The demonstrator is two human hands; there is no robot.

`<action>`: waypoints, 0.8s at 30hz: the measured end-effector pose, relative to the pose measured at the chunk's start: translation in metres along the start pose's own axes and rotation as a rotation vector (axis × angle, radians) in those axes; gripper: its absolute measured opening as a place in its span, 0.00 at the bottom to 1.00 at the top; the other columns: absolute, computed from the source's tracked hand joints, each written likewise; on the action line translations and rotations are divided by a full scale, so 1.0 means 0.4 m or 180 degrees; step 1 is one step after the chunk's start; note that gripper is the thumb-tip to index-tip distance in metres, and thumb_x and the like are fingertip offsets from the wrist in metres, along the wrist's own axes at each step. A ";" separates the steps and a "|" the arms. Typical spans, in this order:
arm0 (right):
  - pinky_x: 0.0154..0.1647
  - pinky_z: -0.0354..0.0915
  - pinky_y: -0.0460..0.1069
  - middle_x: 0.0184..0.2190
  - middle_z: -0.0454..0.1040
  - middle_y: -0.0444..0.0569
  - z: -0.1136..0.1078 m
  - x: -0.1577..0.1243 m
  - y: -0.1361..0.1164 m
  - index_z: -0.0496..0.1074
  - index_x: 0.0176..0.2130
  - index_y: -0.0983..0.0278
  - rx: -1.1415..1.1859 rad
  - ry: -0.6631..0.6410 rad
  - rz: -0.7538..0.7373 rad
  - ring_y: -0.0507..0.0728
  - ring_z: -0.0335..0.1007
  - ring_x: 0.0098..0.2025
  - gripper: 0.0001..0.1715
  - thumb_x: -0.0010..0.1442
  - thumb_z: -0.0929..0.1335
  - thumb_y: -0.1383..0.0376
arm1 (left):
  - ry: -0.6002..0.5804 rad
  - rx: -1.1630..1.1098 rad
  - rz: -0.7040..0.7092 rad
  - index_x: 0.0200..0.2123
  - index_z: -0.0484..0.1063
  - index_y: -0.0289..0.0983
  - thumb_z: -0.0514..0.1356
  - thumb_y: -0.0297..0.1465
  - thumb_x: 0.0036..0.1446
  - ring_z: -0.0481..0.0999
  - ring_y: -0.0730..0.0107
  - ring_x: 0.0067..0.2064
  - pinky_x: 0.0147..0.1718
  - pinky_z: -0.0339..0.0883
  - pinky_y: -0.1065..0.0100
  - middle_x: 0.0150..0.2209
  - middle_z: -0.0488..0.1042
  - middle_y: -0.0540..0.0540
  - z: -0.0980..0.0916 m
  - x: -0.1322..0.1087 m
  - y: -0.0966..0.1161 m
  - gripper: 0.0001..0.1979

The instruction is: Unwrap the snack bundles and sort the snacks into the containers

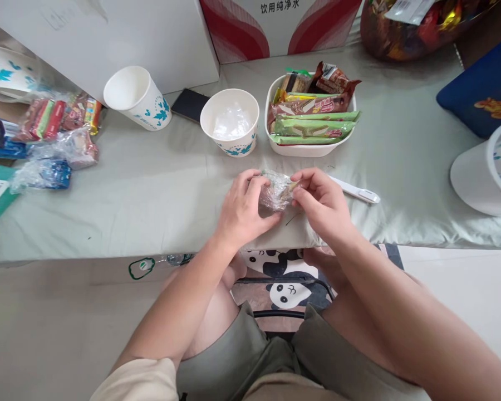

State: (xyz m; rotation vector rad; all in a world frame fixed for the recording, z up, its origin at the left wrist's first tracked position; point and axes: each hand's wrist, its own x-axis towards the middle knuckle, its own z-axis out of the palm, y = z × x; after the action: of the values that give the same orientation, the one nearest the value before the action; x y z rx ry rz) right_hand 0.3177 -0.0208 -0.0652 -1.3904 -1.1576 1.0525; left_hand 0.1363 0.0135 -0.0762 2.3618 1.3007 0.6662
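A small bundle in crinkled clear plastic wrap (pixel 276 192) rests at the table's front edge; what is inside is hard to make out. My left hand (pixel 244 209) curls round its left side, fingers on top and thumb below. With thumb and forefinger my right hand (pixel 323 203) pinches the wrap at its right side. Just beyond the right hand lies a white utility knife (pixel 359 191), partly hidden by that hand. Past the hands stand a paper cup (pixel 234 146) with crumpled clear plastic inside and a white tub (pixel 307 149) of wrapped wafer bars.
Another paper cup (pixel 144 108) tilts near a black phone (pixel 188 104). Wrapped snacks (pixel 50 120) lie in plastic at left. Boxes (pixel 121 39) line the back. A candy bowl (pixel 384 42), a blue box (pixel 480 83) and a white bin (pixel 470 178) stand at right.
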 end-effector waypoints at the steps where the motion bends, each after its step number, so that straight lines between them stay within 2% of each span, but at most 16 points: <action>1: 0.28 0.62 0.48 0.25 0.67 0.39 0.001 0.003 -0.003 0.71 0.39 0.60 0.0115 0.0081 0.0072 0.51 0.66 0.26 0.07 0.57 0.66 0.64 | 0.0014 0.0006 -0.0034 0.52 0.64 0.41 0.72 0.31 0.47 0.73 0.48 0.60 0.57 0.73 0.49 0.60 0.68 0.36 0.003 0.001 -0.001 0.30; 5: 0.28 0.63 0.48 0.24 0.67 0.39 -0.001 0.007 -0.012 0.71 0.34 0.59 0.0340 0.0238 0.0237 0.50 0.63 0.23 0.05 0.53 0.67 0.65 | 0.0026 -0.0063 0.0010 0.49 0.64 0.41 0.71 0.29 0.48 0.73 0.49 0.61 0.58 0.72 0.51 0.61 0.68 0.37 0.010 0.003 -0.002 0.27; 11: 0.25 0.61 0.47 0.24 0.63 0.37 -0.009 0.015 -0.004 0.66 0.35 0.58 0.1093 0.0442 0.0592 0.48 0.60 0.21 0.07 0.51 0.67 0.64 | -0.0046 -0.0030 0.0107 0.47 0.66 0.41 0.67 0.25 0.50 0.74 0.50 0.61 0.56 0.72 0.53 0.61 0.71 0.38 0.008 0.004 -0.001 0.22; 14: 0.26 0.62 0.47 0.24 0.60 0.37 -0.014 0.022 0.002 0.64 0.37 0.57 0.1218 0.0475 0.0563 0.49 0.60 0.21 0.10 0.52 0.67 0.63 | -0.0088 -0.0024 0.0277 0.47 0.67 0.41 0.65 0.22 0.49 0.75 0.51 0.61 0.56 0.72 0.53 0.61 0.72 0.38 0.007 0.006 -0.001 0.22; 16: 0.28 0.64 0.48 0.25 0.61 0.37 -0.017 0.025 0.002 0.63 0.38 0.57 0.1175 0.0409 0.0389 0.50 0.62 0.23 0.10 0.54 0.67 0.61 | -0.0089 -0.0115 0.0371 0.49 0.67 0.40 0.69 0.27 0.47 0.74 0.48 0.61 0.57 0.72 0.51 0.61 0.71 0.36 0.008 0.006 0.000 0.25; 19: 0.36 0.69 0.51 0.27 0.63 0.40 -0.018 0.027 -0.004 0.62 0.40 0.56 0.0960 0.0163 0.0015 0.55 0.70 0.32 0.13 0.57 0.68 0.57 | -0.0034 -0.0340 0.0334 0.50 0.68 0.39 0.74 0.40 0.45 0.75 0.47 0.60 0.58 0.71 0.49 0.60 0.71 0.35 0.010 0.009 0.007 0.31; 20: 0.40 0.70 0.53 0.27 0.64 0.41 -0.017 0.026 -0.007 0.61 0.40 0.55 0.0910 0.0047 -0.0085 0.56 0.73 0.36 0.13 0.58 0.68 0.55 | 0.0038 -0.0421 0.0298 0.50 0.68 0.39 0.73 0.42 0.48 0.75 0.49 0.60 0.58 0.72 0.50 0.59 0.73 0.36 0.011 0.011 0.010 0.29; 22: 0.48 0.72 0.56 0.30 0.69 0.43 -0.015 0.023 -0.013 0.61 0.43 0.55 0.0888 -0.0165 -0.0267 0.60 0.77 0.45 0.15 0.61 0.67 0.52 | 0.0257 -0.0578 0.0218 0.46 0.71 0.40 0.66 0.42 0.58 0.77 0.55 0.56 0.56 0.73 0.54 0.55 0.76 0.39 0.010 0.016 0.016 0.17; 23: 0.52 0.72 0.58 0.33 0.72 0.45 -0.013 0.021 -0.015 0.61 0.44 0.54 0.0866 -0.0232 -0.0371 0.60 0.77 0.49 0.15 0.62 0.67 0.52 | 0.0388 -0.0663 0.0158 0.43 0.72 0.40 0.62 0.40 0.62 0.79 0.58 0.53 0.53 0.73 0.57 0.51 0.78 0.40 0.010 0.018 0.018 0.11; 24: 0.55 0.71 0.59 0.38 0.75 0.47 -0.012 0.018 -0.016 0.62 0.46 0.54 0.0773 -0.0226 -0.0504 0.60 0.76 0.53 0.14 0.64 0.66 0.53 | 0.0520 -0.0756 0.0070 0.39 0.73 0.40 0.59 0.39 0.65 0.80 0.61 0.49 0.49 0.74 0.59 0.47 0.79 0.41 0.010 0.021 0.019 0.09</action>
State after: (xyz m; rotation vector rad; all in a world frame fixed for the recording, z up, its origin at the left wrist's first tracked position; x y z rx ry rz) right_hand 0.3229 -0.0142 -0.0585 -1.0623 -1.1301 1.0960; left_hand 0.1474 0.0165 -0.0737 2.1697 1.1875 0.9807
